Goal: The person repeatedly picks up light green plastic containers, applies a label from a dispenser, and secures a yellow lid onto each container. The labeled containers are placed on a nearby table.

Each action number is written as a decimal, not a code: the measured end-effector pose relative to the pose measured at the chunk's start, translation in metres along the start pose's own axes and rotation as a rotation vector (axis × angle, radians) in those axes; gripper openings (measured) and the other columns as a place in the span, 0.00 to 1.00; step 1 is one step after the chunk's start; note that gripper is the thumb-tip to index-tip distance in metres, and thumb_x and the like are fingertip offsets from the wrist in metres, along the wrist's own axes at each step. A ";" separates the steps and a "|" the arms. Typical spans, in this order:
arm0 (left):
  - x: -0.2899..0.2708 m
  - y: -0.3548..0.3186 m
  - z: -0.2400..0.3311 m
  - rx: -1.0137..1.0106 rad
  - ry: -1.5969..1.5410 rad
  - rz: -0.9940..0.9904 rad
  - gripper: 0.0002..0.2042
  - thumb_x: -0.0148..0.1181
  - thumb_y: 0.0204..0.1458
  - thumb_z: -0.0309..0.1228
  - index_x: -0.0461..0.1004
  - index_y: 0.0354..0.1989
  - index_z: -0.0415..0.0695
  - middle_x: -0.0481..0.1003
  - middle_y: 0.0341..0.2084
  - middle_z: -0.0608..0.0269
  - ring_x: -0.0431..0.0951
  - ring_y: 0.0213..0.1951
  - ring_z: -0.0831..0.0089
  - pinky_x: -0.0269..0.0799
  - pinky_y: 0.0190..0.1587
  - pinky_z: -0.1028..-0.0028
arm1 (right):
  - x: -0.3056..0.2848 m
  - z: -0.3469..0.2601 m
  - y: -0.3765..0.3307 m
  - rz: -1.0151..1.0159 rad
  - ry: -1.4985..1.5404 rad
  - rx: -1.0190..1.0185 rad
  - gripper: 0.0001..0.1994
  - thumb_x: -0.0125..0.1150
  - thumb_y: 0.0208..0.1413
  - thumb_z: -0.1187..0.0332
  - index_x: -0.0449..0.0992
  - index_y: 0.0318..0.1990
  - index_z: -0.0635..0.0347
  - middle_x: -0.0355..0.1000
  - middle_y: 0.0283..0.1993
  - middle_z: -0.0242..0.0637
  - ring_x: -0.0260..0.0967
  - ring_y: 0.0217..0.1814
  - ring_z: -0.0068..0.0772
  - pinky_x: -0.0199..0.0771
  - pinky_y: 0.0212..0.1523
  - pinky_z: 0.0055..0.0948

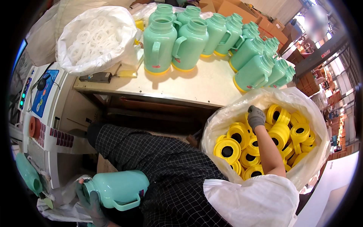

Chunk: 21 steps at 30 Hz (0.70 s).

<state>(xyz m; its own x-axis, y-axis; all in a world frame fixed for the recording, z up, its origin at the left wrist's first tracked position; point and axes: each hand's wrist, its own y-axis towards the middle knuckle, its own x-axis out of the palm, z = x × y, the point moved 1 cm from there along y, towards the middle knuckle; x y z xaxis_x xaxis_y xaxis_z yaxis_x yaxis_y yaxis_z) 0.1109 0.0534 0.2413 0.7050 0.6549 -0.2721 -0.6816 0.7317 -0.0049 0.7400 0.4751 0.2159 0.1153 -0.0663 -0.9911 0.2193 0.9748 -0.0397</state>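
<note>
My left hand [92, 206], in a grey glove with bare fingertips, grips the neck of a teal plastic jug [120, 186]. The jug lies on its side by my leg, mouth to the left and handle toward the lower edge. My right hand [256, 116], also gloved in grey, reaches into a big clear plastic bag [321, 142] at the right. Its fingers are curled closed among round yellow bases [227, 150] with black centres. A yellow piece shows right beside the fingers, but what they hold, if anything, is hidden.
Several teal jugs with yellow bottoms [158, 45] stand on the pale worktable [166, 85]; some at its right lean over. A white bag [68, 62] of translucent rings [90, 39] sits at the back left. A machine with a blue panel [46, 92] and another teal jug [28, 174] are at far left.
</note>
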 end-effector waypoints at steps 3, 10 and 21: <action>0.001 0.002 0.003 0.006 0.017 -0.022 0.33 0.56 0.61 0.37 0.60 0.73 0.35 0.66 0.66 0.54 0.68 0.63 0.63 0.62 0.69 0.62 | -0.021 -0.044 -0.011 0.113 0.028 -0.214 0.11 0.56 0.60 0.68 0.81 0.46 0.51 0.81 0.48 0.48 0.79 0.52 0.56 0.77 0.54 0.46; -0.006 -0.023 0.024 -0.083 0.050 0.050 0.33 0.59 0.54 0.31 0.64 0.70 0.35 0.68 0.63 0.53 0.66 0.66 0.61 0.58 0.72 0.61 | -0.074 -0.252 -0.063 -0.294 1.170 -0.884 0.12 0.64 0.61 0.68 0.80 0.51 0.58 0.80 0.45 0.40 0.78 0.44 0.38 0.80 0.48 0.35; -0.036 -0.110 -0.059 -0.048 -0.237 0.736 0.20 0.47 0.73 0.35 0.68 0.66 0.35 0.74 0.56 0.58 0.75 0.56 0.68 0.68 0.63 0.69 | 0.037 -0.422 -0.171 0.032 1.276 -1.047 0.18 0.70 0.55 0.73 0.78 0.54 0.62 0.71 0.51 0.47 0.75 0.44 0.47 0.77 0.49 0.43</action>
<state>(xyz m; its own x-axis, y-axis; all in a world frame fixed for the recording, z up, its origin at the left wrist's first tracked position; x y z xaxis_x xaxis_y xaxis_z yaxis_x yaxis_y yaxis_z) 0.1488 -0.0615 0.1946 0.0866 0.9962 -0.0084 -0.9947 0.0870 0.0548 0.2984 0.3960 0.1322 -0.8303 -0.3534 -0.4308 -0.5359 0.7186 0.4433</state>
